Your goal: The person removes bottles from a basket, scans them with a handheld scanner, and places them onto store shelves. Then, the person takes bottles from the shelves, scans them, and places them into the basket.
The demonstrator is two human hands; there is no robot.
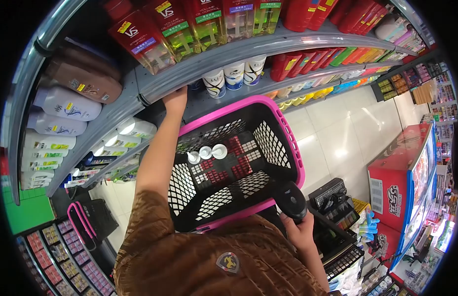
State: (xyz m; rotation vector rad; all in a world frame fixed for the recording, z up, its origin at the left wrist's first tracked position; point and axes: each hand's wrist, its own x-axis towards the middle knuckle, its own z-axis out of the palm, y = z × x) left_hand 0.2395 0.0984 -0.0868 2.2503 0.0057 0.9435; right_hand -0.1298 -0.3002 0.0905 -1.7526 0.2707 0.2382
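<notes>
My left hand (175, 100) reaches under the edge of the upper shelf (189, 69), beside a dark item and white bottles (215, 84) on the lower shelf. Its fingers are mostly hidden by the shelf edge. My right hand (299, 229) is closed around the handle of a black handheld scanner (290, 200), near the basket's right corner. A black basket with a pink rim (292, 143) is in front of my body. Several white-topped bottles (205, 153) stand inside it, towards its left side.
Large bottles (194, 24) line the upper shelf; pale bottles (71, 104) fill the left shelves. A red box display (391, 190) and black crates (335, 202) stand at the right. Another black and pink basket (93, 222) is at the lower left.
</notes>
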